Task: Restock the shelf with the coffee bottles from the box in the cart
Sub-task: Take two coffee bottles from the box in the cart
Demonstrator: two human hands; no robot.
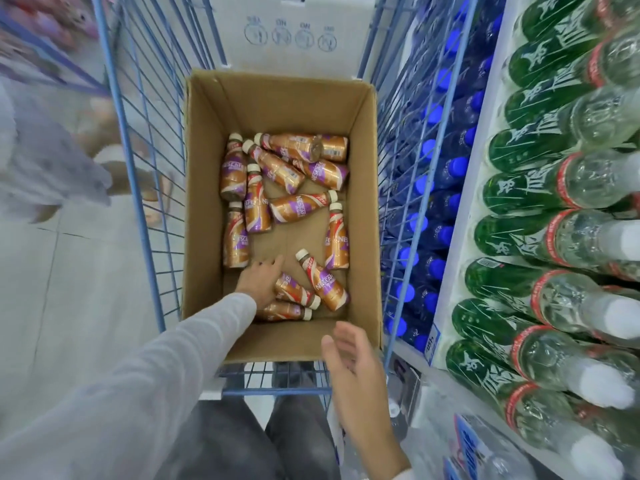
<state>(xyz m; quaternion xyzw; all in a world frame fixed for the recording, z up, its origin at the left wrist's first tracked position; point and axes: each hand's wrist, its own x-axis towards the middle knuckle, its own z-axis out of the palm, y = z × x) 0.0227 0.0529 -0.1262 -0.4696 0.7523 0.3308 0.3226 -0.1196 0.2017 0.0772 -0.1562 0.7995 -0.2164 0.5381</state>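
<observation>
An open cardboard box point(204, 188) stands in a blue wire cart point(138, 140). Several brown and purple coffee bottles point(287, 168) with cream caps lie loose on its floor. My left hand point(259, 282) reaches down into the near left of the box, and its fingers lie over a coffee bottle point(298, 292) beside two others point(323, 282). Whether the fingers curl round that bottle is hidden from me. My right hand point(349, 362) hovers over the near right corner of the box with its fingers relaxed, holding nothing.
To the right, a shelf holds rows of green-labelled clear bottles point(554, 237), and below them blue-capped bottles point(429, 188) show behind the cart's wire side. A person in light clothes point(41, 157) stands at the left of the cart. My legs are at the cart's near end.
</observation>
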